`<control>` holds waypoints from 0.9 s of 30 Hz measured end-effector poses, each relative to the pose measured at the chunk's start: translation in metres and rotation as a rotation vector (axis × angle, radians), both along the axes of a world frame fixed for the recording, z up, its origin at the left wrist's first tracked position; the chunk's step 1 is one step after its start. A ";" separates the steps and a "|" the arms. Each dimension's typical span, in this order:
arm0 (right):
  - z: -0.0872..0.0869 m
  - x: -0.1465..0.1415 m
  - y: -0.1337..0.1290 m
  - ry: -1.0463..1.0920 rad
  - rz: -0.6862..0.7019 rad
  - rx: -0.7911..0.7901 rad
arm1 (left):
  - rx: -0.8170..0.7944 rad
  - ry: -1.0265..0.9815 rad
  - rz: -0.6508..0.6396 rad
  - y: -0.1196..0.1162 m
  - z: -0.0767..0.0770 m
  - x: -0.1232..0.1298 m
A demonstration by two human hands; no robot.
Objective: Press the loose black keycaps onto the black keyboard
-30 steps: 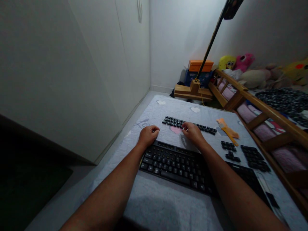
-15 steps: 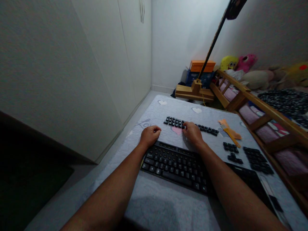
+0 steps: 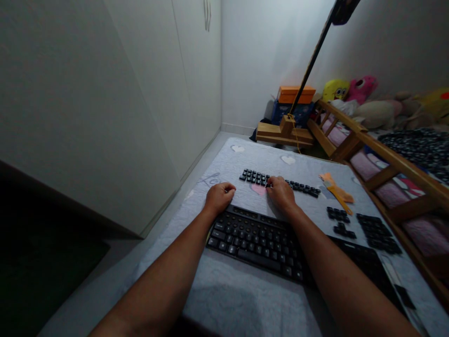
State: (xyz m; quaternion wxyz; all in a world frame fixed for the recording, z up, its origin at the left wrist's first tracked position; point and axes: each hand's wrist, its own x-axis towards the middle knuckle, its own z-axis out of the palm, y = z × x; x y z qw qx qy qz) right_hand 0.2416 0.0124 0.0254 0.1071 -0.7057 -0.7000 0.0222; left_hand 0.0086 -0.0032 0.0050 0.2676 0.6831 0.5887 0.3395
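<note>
A black keyboard (image 3: 259, 243) lies across the cloth below my hands, its lower rows fitted with keycaps and its upper part partly bare. Just above its top left corner, my left hand (image 3: 219, 196) is closed with thumb and fingers together; whatever it may hold is hidden. Farther out, my right hand (image 3: 280, 193) reaches over the keyboard to a row of loose keycaps (image 3: 254, 177). Its thumb and forefinger pinch a small dark keycap at the row's middle. The right forearm covers part of the keyboard's right half.
More loose keycaps lie at the right in small groups (image 3: 338, 214) and a larger block (image 3: 379, 234). An orange-handled brush (image 3: 338, 196) rests on an orange cloth (image 3: 345, 192). A wooden bed rail (image 3: 386, 159) borders the right; a white wardrobe (image 3: 150, 93) stands left.
The view has shifted very slightly. Both hands stay in nearly the same places, the right one still at the loose keycap row.
</note>
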 end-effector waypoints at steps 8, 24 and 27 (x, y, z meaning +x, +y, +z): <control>-0.002 -0.004 -0.001 -0.042 0.003 0.007 | -0.003 0.002 -0.001 0.001 -0.002 0.000; 0.012 -0.002 -0.010 -0.010 0.069 -0.031 | 0.004 -0.020 -0.006 0.001 -0.002 -0.001; 0.023 -0.001 -0.023 0.033 0.132 -0.051 | -0.004 -0.014 -0.007 0.001 -0.003 0.000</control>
